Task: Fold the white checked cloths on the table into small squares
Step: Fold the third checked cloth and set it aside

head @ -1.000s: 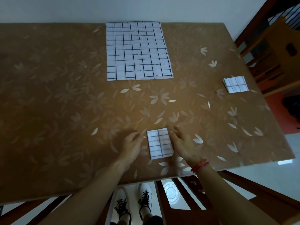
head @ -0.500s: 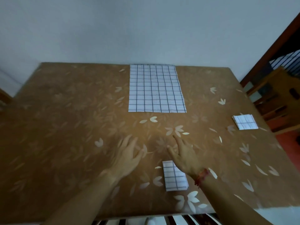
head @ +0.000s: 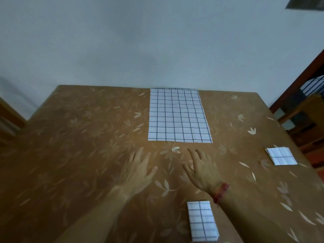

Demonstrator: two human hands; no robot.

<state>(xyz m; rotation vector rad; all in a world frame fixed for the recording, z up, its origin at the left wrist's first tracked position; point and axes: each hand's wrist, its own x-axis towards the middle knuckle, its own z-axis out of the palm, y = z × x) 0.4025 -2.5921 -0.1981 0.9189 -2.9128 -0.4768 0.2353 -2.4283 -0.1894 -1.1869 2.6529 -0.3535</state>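
brown floral covering spans the counter (head: 73, 155), which fills the lower half of the frame. behind it stands a pale wall (head: 140, 41).

one large checked cloth (head: 178, 116) lies flat and unfolded at the upper centre of the counter, with its far edge at the counter's far edge. its near edge sits just above both hands in the frame and touches neither.

the left hand (head: 138, 171) is at centre frame, palm down over the counter. its fingers (head: 135, 156) are straight, spread wide and hold nothing. the right hand (head: 203, 171) is just to the right, also palm down. its fingers (head: 193, 155) are extended, spread wide and hold nothing. a strip of bare counter separates the two hands. whether either palm touches the surface cannot be told. a red bracelet (head: 221, 192) circles the right wrist.

the near folded cloth (head: 201, 221) lies at the lower centre-right of the frame, just beside the right forearm and below the wrist. the right folded cloth (head: 281, 156) lies at the right of the frame near the counter's right edge, well apart from both hands.

dark wooden furniture (head: 308, 120) stands at the right edge of the frame, beyond the counter.
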